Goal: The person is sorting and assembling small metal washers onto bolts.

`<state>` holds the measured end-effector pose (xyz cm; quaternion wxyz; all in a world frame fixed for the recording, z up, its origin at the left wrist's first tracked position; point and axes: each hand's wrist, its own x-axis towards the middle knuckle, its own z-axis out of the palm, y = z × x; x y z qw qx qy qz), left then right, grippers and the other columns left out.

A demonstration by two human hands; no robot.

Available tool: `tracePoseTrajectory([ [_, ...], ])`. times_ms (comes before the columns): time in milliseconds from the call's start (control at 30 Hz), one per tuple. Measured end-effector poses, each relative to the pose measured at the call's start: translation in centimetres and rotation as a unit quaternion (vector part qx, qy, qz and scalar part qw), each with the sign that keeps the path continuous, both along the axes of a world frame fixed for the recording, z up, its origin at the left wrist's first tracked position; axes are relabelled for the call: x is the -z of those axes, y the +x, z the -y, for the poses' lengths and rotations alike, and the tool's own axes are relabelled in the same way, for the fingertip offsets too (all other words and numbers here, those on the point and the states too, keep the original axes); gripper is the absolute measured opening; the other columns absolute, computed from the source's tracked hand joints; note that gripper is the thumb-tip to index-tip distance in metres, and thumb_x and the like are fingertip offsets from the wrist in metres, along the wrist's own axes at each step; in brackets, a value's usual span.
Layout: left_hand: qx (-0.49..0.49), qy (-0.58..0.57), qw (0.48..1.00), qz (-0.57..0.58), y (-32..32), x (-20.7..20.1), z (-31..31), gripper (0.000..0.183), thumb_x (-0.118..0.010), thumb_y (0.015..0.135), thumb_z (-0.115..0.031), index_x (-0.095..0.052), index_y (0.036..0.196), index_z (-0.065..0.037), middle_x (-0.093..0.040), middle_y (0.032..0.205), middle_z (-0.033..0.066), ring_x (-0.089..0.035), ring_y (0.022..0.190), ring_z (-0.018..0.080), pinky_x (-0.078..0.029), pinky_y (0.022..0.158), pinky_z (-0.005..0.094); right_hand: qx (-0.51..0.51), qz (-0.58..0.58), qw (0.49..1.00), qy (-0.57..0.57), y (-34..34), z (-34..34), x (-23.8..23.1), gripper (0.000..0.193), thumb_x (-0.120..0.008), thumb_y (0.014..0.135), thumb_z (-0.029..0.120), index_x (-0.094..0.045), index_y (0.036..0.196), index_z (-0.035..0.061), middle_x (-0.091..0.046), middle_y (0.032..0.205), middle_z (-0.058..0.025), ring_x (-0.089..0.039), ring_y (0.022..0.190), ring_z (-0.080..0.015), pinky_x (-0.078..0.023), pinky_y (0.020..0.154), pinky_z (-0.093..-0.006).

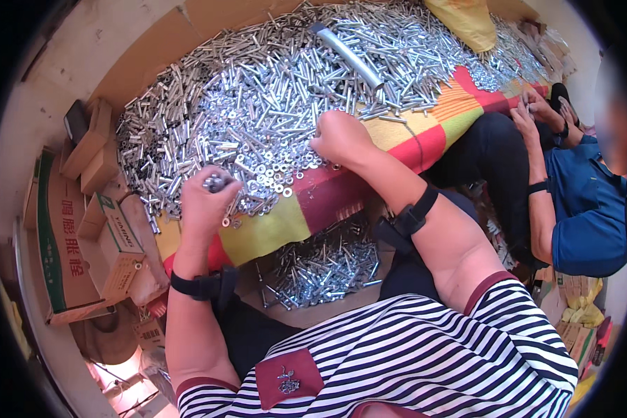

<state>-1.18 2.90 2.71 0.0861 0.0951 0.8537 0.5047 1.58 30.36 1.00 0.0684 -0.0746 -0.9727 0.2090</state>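
My left hand (205, 205) is curled at the left, above the near edge of a heap of metal fasteners. A cluster of small shiny metal parts (217, 182) shows between its thumb and fingers; their exact kind is hard to tell. To the right, my right hand (345, 138) has its fingers drawn together at the heap's near edge. Whatever its fingertips hold, if anything, is hidden. Loose washers (268, 174) lie between the two hands. Beyond them spread many silver bolts with sleeves (258, 83), on a checked, colourful cloth (272, 233).
A grey metal channel (348, 57) lies across the heap. Below the cloth's edge sits another pile of bolts (327, 268). Open cardboard boxes (76, 244) stand at the left. A co-worker in a blue shirt (582, 202) sits at the right, near a yellow sack (467, 24).
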Motion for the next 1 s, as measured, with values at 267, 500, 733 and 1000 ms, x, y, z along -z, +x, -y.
tracePoseTrajectory([
  [267,0.175,-0.258,0.925,-0.217,1.6,1.2,-2.0,0.017,-0.073,0.070,-0.008,-0.067,0.085,-0.004,-0.061,0.077,0.0137,-0.061,0.072,0.0304,-0.047,0.066,0.0369,-0.010,-0.082,0.972,-0.219,0.4,2.6,-2.2,0.017,-0.061,0.077,0.014,-0.064,0.079,-0.0026,-0.064,0.067,-0.0164,-0.066,0.062,-0.0238,-0.052,0.059,-0.0350],
  [500,0.035,0.205,0.944,0.254,0.6,-0.4,-3.0,0.011,-0.064,0.087,-0.014,-0.061,0.087,-0.003,-0.052,0.066,0.0000,-0.047,0.049,0.0090,-0.033,0.041,0.0220,-0.097,-0.151,0.842,-0.508,2.5,4.7,-2.1,0.013,-0.048,0.096,0.007,-0.056,0.093,-0.0023,-0.065,0.078,-0.0080,-0.064,0.062,-0.0113,-0.052,0.053,-0.0223],
  [733,0.043,0.320,0.874,0.362,2.0,-1.3,-3.9,0.015,-0.058,0.091,-0.014,-0.054,0.101,-0.004,-0.057,0.072,0.0028,-0.036,0.043,0.0033,-0.021,0.036,0.0166,-0.098,-0.171,0.804,-0.561,3.5,5.1,-2.5,0.014,-0.045,0.098,0.009,-0.053,0.094,-0.0020,-0.064,0.080,-0.0093,-0.064,0.062,-0.0124,-0.052,0.052,-0.0229],
  [1000,0.118,0.308,0.878,0.346,2.0,-0.2,-3.7,0.017,-0.061,0.090,-0.017,-0.054,0.101,-0.006,-0.058,0.074,0.0040,-0.034,0.042,0.0020,-0.022,0.035,0.0158,-0.157,0.033,0.824,-0.543,3.6,4.8,-1.5,0.020,-0.048,0.097,0.012,-0.055,0.083,-0.0001,-0.060,0.066,-0.0053,-0.060,0.050,-0.0105,-0.047,0.043,-0.0221],
])
